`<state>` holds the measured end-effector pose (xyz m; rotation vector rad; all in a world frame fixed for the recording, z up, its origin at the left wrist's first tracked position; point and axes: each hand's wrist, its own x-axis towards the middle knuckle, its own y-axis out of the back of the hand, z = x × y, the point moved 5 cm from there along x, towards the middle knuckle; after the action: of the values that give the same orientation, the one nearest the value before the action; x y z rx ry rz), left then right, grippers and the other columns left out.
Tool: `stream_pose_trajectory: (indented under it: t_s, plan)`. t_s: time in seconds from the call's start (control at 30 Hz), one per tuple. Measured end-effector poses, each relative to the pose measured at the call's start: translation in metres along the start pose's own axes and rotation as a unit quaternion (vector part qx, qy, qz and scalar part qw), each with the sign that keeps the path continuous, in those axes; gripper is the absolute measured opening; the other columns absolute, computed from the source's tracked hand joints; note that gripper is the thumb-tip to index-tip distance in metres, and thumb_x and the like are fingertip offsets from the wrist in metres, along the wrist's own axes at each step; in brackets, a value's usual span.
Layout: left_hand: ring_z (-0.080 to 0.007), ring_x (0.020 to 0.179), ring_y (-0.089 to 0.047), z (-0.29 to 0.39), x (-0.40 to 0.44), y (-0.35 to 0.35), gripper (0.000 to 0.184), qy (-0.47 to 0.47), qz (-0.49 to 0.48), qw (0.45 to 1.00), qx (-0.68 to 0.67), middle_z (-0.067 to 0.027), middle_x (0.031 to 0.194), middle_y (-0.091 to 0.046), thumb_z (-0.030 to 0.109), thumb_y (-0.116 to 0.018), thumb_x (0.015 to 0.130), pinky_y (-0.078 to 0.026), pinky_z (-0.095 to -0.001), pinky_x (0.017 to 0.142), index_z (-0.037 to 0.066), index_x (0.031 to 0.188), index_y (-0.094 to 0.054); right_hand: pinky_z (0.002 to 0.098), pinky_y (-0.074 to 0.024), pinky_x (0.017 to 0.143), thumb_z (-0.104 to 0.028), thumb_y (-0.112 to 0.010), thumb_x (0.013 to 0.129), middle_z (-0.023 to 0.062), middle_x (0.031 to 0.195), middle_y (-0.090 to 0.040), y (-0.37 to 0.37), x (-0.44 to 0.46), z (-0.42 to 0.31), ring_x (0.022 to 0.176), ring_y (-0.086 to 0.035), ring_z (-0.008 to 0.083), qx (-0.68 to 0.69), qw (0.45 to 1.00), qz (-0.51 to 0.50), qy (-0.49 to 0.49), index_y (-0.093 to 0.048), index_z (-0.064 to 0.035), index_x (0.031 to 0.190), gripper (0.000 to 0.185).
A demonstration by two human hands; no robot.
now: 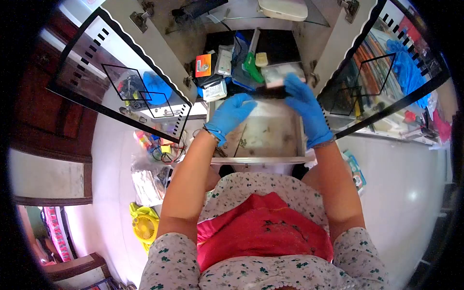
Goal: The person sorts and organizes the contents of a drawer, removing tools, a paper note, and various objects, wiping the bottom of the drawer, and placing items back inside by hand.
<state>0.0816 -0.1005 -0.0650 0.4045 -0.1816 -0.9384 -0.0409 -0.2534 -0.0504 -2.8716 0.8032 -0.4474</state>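
Observation:
Both of my hands wear blue gloves and are above an open, pale drawer (270, 130). My left hand (228, 116) is over the drawer's left side, fingers bent together; whatever may be between them is hidden. Stretched fingers show on my right hand (307, 113), at the drawer's right edge, close to a clear-and-white packet (280, 76) on the black shelf. Left of that packet lies a green-handled tool (251, 67) beside a small cream block (261, 59). An orange card pack (203, 65), a clear packet (224, 60) and a white printed label (214, 91) are behind my left hand.
Glass cabinet doors stand swung out, the left door (125, 77) and the right door (386, 72). Above is a glass shelf holding a cream case (282, 8). On the floor at left are plastic bags (147, 186), tangled cords and a yellow fan (145, 227).

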Motion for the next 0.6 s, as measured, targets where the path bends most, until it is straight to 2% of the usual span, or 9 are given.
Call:
stream_pose_trajectory:
  t_s: [0.07, 0.13, 0.17, 0.2, 0.27, 0.33, 0.4, 0.47, 0.6]
  plan:
    - [-0.0076, 0.076, -0.049, 0.006, -0.002, -0.007, 0.020, -0.044, -0.001, 0.999, 0.026, -0.0022, 0.081, -0.057, 0.023, -0.058, 0.081, -0.042, -0.0226, 0.067, 0.005, 0.092, -0.059, 0.0282, -0.0381, 0.088, -0.009, -0.057, 0.078, 0.0041, 0.106, -0.054, -0.005, -0.005, 0.008, 0.100, -0.049, 0.0157, -0.076, 0.995, -0.061, 0.011, -0.046, -0.0066, 0.119, 0.043]
    - [-0.0083, 0.077, -0.050, 0.014, -0.003, -0.013, 0.023, 0.047, -0.038, 0.998, 0.002, -0.0028, 0.083, -0.057, 0.021, -0.059, 0.081, -0.042, -0.0221, 0.068, 0.004, 0.095, -0.057, 0.0273, -0.0411, 0.082, -0.010, -0.057, 0.079, 0.0042, 0.099, -0.056, -0.023, -0.018, 0.022, 0.092, -0.052, 0.0149, -0.224, 0.964, -0.121, -0.079, -0.054, -0.0052, 0.109, 0.031]
    - [-0.0083, 0.077, -0.050, 0.008, 0.001, -0.020, 0.023, 0.047, -0.041, 0.998, 0.003, -0.0028, 0.083, -0.057, 0.021, -0.059, 0.081, -0.042, -0.0221, 0.068, 0.004, 0.095, -0.057, 0.0256, -0.0432, 0.073, -0.013, -0.056, 0.080, 0.0035, 0.089, -0.057, -0.025, -0.022, 0.021, 0.080, -0.052, 0.0128, -0.256, 0.956, -0.093, -0.110, -0.058, -0.0039, 0.096, 0.018]
    - [-0.0093, 0.077, -0.051, 0.007, 0.005, -0.024, 0.026, 0.012, -0.005, 0.998, -0.060, -0.0029, 0.085, -0.057, 0.020, -0.059, 0.080, -0.043, -0.0227, 0.069, 0.003, 0.099, -0.055, 0.0256, -0.0432, 0.073, -0.013, -0.056, 0.080, 0.0035, 0.089, -0.057, -0.025, -0.021, 0.024, 0.080, -0.052, 0.0128, -0.257, 0.956, -0.091, -0.109, -0.058, -0.0039, 0.096, 0.018]
    - [-0.0103, 0.078, -0.052, -0.002, 0.009, -0.025, 0.029, -0.024, 0.033, 0.991, -0.126, -0.0031, 0.087, -0.057, 0.020, -0.060, 0.079, -0.044, -0.0233, 0.069, 0.003, 0.102, -0.053, 0.0237, -0.0416, 0.066, -0.017, -0.054, 0.082, 0.0016, 0.082, -0.056, -0.020, -0.015, 0.031, 0.073, -0.049, 0.0106, -0.155, 0.980, -0.059, -0.105, -0.058, -0.0037, 0.090, 0.016]
    - [-0.0116, 0.077, -0.054, -0.011, 0.003, -0.031, 0.032, 0.089, -0.004, 0.954, -0.288, -0.0035, 0.089, -0.056, 0.018, -0.060, 0.078, -0.045, -0.0250, 0.068, 0.003, 0.105, -0.051, 0.0229, -0.0407, 0.065, -0.017, -0.052, 0.082, 0.0012, 0.080, -0.055, -0.014, -0.012, 0.035, 0.072, -0.048, 0.0099, -0.111, 0.986, -0.026, -0.121, -0.058, -0.0038, 0.089, 0.016]
    - [-0.0099, 0.075, -0.053, -0.010, 0.005, -0.023, 0.029, 0.093, 0.007, 0.954, -0.284, -0.0030, 0.088, -0.056, 0.015, -0.059, 0.078, -0.045, -0.0230, 0.066, 0.003, 0.103, -0.051, 0.0221, -0.0398, 0.063, -0.018, -0.051, 0.082, 0.0008, 0.078, -0.054, -0.009, -0.011, 0.036, 0.070, -0.047, 0.0092, -0.065, 0.989, 0.009, -0.136, -0.058, -0.0039, 0.088, 0.016]
    - [-0.0081, 0.074, -0.052, -0.012, 0.007, -0.018, 0.025, 0.099, 0.013, 0.955, -0.278, -0.0025, 0.087, -0.055, 0.012, -0.058, 0.078, -0.044, -0.0210, 0.064, 0.003, 0.101, -0.052, 0.0224, -0.0397, 0.065, -0.017, -0.050, 0.082, 0.0003, 0.080, -0.055, -0.010, -0.014, 0.038, 0.071, -0.047, 0.0095, 0.104, 0.970, 0.038, -0.217, -0.057, -0.0035, 0.090, 0.017]
    - [-0.0075, 0.070, -0.051, -0.004, 0.004, -0.018, 0.022, 0.094, 0.023, 0.944, -0.315, -0.0014, 0.085, -0.055, 0.011, -0.054, 0.080, -0.044, -0.0208, 0.062, 0.004, 0.101, -0.052, 0.0229, -0.0400, 0.065, -0.015, -0.049, 0.081, 0.0005, 0.082, -0.056, -0.009, -0.011, 0.049, 0.072, -0.048, 0.0102, 0.011, 0.975, 0.001, -0.222, -0.057, -0.0034, 0.093, 0.019]
